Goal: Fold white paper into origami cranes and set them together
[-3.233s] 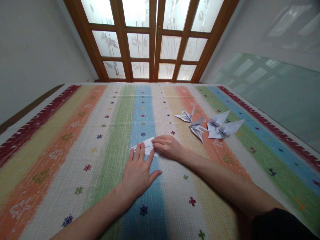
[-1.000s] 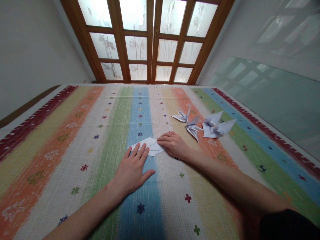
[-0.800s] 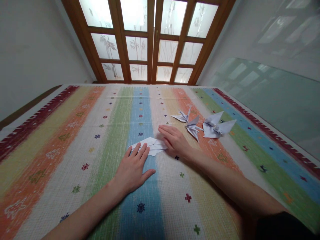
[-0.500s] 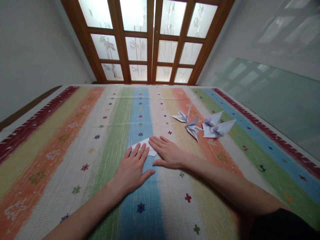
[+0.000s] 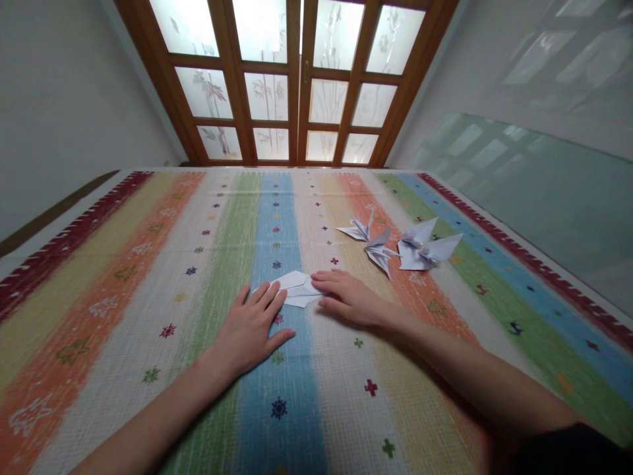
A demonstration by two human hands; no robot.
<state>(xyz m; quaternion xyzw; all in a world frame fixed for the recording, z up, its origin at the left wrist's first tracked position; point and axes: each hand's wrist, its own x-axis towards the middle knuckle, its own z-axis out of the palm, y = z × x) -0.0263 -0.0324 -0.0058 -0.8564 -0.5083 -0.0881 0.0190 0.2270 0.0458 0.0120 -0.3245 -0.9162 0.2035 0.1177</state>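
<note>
A folded sheet of white paper (image 5: 297,290) lies flat on the striped tablecloth, showing a long pointed shape with creases along its middle. My left hand (image 5: 254,326) rests with fingers stretched over the paper's left end, the thumb pointing right on the cloth. From the right, my right hand (image 5: 349,297) lies with its fingers extended over the paper's right end. Both ends of the paper are hidden beneath my fingers; its middle shows between them.
Folded paper cranes (image 5: 378,251) sit to the right, beyond my right hand, with more paper wings (image 5: 425,247) beside them. The striped tablecloth (image 5: 208,396) covers the table. A wooden door (image 5: 295,99) with frosted panes stands at the far end.
My hands have moved apart, the right one sliding to the right and the left one slightly left. More of the paper's middle now shows between them.
</note>
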